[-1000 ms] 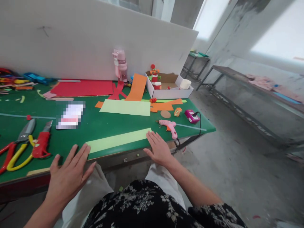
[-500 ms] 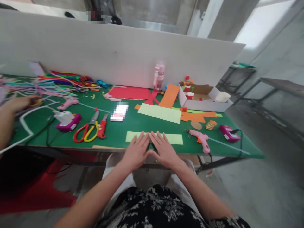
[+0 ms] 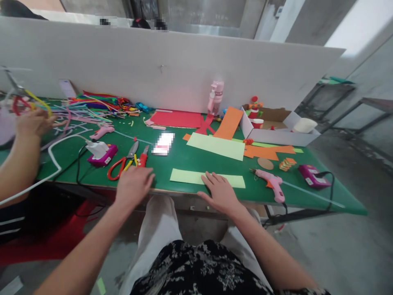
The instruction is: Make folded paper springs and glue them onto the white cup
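Observation:
My right hand (image 3: 219, 190) lies open, fingers spread, on the right half of a pale green paper strip (image 3: 186, 177) near the table's front edge. My left hand (image 3: 133, 186) is over the lower end of the scissors (image 3: 116, 169) and of a red-handled cutter (image 3: 143, 159). It covers the yellow scissor handle in part. Its fingers are bent and mostly hidden, so I cannot tell whether they grip either tool. Beyond the strip, a wider pale green paper piece (image 3: 215, 146) lies near an orange paper sheet (image 3: 229, 123).
A pink glue gun (image 3: 272, 182) lies right of the strip, another (image 3: 102, 131) at left. Purple boxes (image 3: 311, 176) with cables sit on the table (image 3: 190, 200). A white box (image 3: 276, 135) stands at back right. At left, a co-worker's hand (image 3: 33, 127) holds red-and-yellow-handled scissors (image 3: 20, 104).
My left hand has left the paper strip and moved left to the scissors and cutter. My right hand stays on the strip. The co-worker's hand has risen with scissors in it.

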Demonstrator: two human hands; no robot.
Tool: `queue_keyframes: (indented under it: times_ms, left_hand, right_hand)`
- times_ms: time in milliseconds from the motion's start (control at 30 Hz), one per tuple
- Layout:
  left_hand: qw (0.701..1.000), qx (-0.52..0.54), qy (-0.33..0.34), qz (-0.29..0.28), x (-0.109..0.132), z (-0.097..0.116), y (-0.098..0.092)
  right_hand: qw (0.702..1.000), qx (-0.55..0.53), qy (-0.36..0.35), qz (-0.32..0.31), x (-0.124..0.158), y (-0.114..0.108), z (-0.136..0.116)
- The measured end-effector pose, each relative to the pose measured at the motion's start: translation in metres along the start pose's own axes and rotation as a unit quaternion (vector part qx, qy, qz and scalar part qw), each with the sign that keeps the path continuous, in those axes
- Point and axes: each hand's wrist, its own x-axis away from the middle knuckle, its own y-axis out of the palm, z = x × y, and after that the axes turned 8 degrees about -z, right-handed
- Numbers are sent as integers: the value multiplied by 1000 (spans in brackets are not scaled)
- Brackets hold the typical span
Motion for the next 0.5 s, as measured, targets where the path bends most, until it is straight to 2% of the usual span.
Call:
queue_keyframes:
  times_ms: [33, 100, 167, 233, 333, 400, 500]
  left_hand:
    - [997, -36, -60, 21, -9, -9, -4]
    - [987, -74, -138, 37, -25, -21, -6]
    - [981, -86, -172, 25, -37, -24, -2]
    - [980, -74, -187, 3, -43, -24, 2]
    - [976, -15, -219, -3, -35, -30, 2]
    - [974, 18, -222, 25, -22, -39, -3]
    - [984, 37, -156, 80, 0, -50, -10]
  right_hand:
    - [1000, -8, 5, 9, -5, -3, 0]
    - [999, -23, 7, 23, -17, -8, -1]
    - [999, -32, 5, 21, -30, -11, -3]
    - [999, -39, -7, 9, -41, -10, -7]
    - [999, -45, -15, -4, -50, -6, -15]
    - [999, -49, 5, -7, -53, -2, -17]
    - [999, -47, 17, 0, -54, 2, -18]
